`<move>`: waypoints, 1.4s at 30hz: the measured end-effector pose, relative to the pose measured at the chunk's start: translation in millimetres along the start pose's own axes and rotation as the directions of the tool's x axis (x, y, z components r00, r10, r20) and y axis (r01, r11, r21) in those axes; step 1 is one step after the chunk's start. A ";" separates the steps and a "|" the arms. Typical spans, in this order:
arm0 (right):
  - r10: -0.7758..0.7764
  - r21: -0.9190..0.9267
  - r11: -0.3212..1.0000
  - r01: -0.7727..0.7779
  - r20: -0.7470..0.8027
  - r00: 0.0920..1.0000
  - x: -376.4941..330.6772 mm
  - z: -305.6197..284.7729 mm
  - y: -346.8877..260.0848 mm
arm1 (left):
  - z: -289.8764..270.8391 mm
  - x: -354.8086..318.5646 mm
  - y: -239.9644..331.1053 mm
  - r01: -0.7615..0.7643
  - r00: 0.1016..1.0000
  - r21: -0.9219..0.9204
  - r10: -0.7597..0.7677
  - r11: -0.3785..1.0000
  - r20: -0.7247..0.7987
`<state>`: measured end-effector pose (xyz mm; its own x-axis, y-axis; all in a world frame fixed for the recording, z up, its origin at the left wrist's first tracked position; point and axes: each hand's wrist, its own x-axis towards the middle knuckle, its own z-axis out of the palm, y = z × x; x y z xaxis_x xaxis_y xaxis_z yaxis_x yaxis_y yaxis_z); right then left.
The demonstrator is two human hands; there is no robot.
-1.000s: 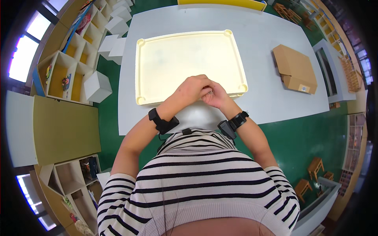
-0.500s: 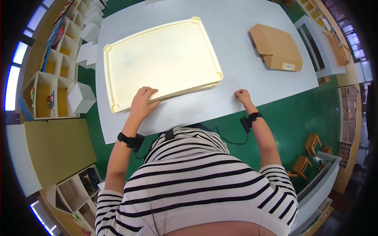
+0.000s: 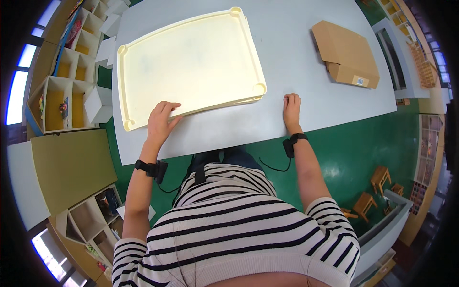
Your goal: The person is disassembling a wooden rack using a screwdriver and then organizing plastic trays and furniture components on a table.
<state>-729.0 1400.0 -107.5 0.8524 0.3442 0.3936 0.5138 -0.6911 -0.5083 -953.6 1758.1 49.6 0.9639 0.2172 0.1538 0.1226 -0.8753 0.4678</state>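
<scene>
A large cream plastic tray (image 3: 191, 62), with a raised rim and round corners, lies on the grey-white table (image 3: 282, 33). Another edge shows beneath its front right corner, so something similar may be under it. My left hand (image 3: 161, 123) is at the tray's front rim, near the left corner. Its fingers reach over the rim and the thumb lies along the outer side, so it grips the edge. My right hand (image 3: 292, 114) rests on the table right of the tray, close to the front edge. Its fingers are curled in, with nothing visible in them.
A flat brown cardboard box (image 3: 346, 52) lies on the table's right part. White shelves (image 3: 67, 95) with yellow-backed compartments line the left. Small wooden stools (image 3: 366, 205) stand on the green floor (image 3: 334, 158) at lower right. Black bands with cables are on both wrists.
My right hand has come forward over the table and now rests on its surface. My left hand stays at the tray's front rim. The whole view has shifted slightly.
</scene>
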 end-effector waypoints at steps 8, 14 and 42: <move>0.001 0.083 0.997 0.002 -0.030 1.000 -0.9 -1.0 -6.4 | -3.1 -0.2 -4.3 -0.036 0.997 0.068 0.040 0.997 -0.060; 0.000 0.046 0.999 0.002 -0.030 1.000 -2.8 -3.1 -9.0 | -24.2 2.2 7.3 0.007 0.997 0.059 -0.002 0.998 -0.080; -0.035 0.793 0.608 0.043 -0.028 0.999 161.3 -165.2 -153.7 | -260.0 50.3 4.2 -0.177 0.826 -0.168 0.054 0.970 -0.561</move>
<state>-686.5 1456.7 160.7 0.8309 0.3503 0.4324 0.4261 0.0991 -0.8992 -966.0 1877.7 285.5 0.6699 0.3747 0.6409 -0.0918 -0.8149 0.5723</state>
